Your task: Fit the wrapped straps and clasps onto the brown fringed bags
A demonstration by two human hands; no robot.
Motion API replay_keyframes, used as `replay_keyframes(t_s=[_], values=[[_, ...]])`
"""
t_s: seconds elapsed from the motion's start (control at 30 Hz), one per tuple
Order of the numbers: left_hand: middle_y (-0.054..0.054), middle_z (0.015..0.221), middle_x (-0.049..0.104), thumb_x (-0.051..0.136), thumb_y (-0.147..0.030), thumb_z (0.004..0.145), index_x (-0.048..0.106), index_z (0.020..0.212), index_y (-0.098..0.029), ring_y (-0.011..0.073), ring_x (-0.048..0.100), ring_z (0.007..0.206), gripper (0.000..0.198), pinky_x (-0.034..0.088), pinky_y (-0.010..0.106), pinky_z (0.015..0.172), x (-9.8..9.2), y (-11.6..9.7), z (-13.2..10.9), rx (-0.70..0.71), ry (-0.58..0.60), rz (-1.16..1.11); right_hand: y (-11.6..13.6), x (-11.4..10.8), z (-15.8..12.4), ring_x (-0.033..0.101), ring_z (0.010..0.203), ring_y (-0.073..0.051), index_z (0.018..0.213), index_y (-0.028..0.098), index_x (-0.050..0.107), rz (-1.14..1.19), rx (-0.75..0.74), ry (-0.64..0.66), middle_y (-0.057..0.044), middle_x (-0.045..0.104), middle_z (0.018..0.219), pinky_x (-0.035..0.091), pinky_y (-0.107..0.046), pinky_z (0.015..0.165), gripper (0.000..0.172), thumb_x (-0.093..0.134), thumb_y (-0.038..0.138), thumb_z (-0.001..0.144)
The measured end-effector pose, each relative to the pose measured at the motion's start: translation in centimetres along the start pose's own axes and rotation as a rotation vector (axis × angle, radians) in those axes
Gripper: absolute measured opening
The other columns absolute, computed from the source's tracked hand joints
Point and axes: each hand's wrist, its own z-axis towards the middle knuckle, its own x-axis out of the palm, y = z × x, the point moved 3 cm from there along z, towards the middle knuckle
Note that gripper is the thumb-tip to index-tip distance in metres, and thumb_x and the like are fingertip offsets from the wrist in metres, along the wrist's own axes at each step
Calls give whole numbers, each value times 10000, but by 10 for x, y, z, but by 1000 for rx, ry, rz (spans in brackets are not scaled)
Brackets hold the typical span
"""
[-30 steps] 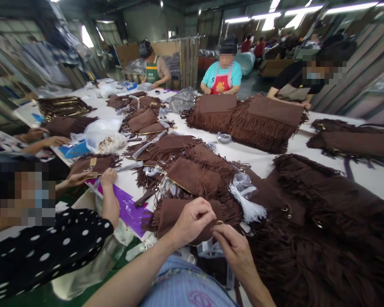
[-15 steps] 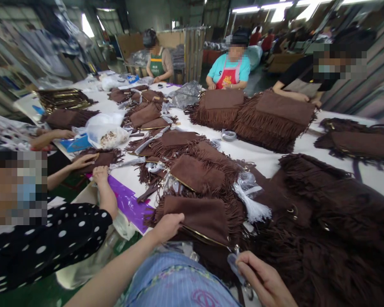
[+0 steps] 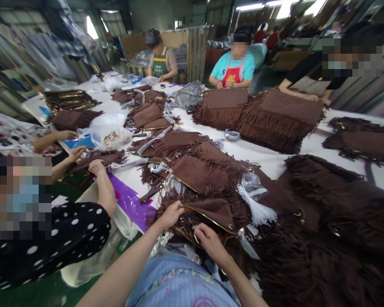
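Observation:
A brown suede fringed bag [image 3: 213,211] with a gold-edged opening lies at the near edge of the white table [image 3: 259,157]. My left hand [image 3: 172,213] grips the bag's upper rim at its left end, fingers curled. My right hand [image 3: 208,238] pinches the lower rim of the opening, and the bag's mouth gapes between the two hands. A clear plastic sleeve [image 3: 248,247] hangs off the bag's right corner. White tassel-like packing [image 3: 259,211] lies just right of the bag.
Several more brown fringed bags [image 3: 200,172] are heaped across the table, with a big pile [image 3: 323,238] at my right. A person in a polka-dot top [image 3: 51,243] works at my left over a purple sheet [image 3: 131,204]. Other workers stand along the far side.
My right hand has come up from the table edge to the bag's opening. My left hand slid onto the upper rim, and the bag's mouth has opened.

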Motion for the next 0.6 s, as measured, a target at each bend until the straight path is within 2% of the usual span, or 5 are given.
replay_keyframes(t_s=[0.17, 0.3, 0.37, 0.47, 0.6], values=[[-50, 706, 439, 470, -217, 803, 422, 738, -187, 123, 430, 688, 86, 356, 227, 650, 11, 16, 2, -89, -14, -135, -10, 15, 18, 249, 414, -74, 674, 238, 421, 50, 116, 77, 101, 355, 517, 230, -207, 400, 404, 475, 625, 778], [-46, 699, 465, 498, -250, 796, 446, 755, -187, 124, 447, 662, 91, 364, 228, 631, 17, 29, 5, -154, -5, -231, -14, 18, 20, 176, 372, -90, 764, 235, 502, 12, 161, 114, 132, 234, 439, 189, -215, 361, 413, 387, 630, 801], [-45, 695, 474, 511, -253, 792, 455, 763, -186, 122, 453, 653, 92, 369, 227, 631, 20, 35, 7, -186, -5, -269, -14, 16, 18, 237, 384, -100, 746, 231, 511, -50, 130, 85, 110, 301, 446, 249, -224, 392, 385, 349, 571, 826], [-47, 680, 475, 518, -222, 780, 467, 765, -182, 118, 454, 640, 67, 371, 225, 630, 24, 42, 11, -220, -7, -304, -12, 12, 15, 440, 511, -130, 628, 229, 485, -204, 46, 19, 34, 487, 544, 359, -249, 537, 282, 418, 439, 804], [-56, 652, 456, 506, -174, 764, 454, 741, -184, 115, 439, 614, 58, 359, 224, 611, 26, 47, 15, -237, -2, -324, -10, 9, 10, 522, 600, -169, 611, 227, 531, -456, -31, -51, -6, 561, 596, 345, -272, 610, 199, 451, 289, 783]])
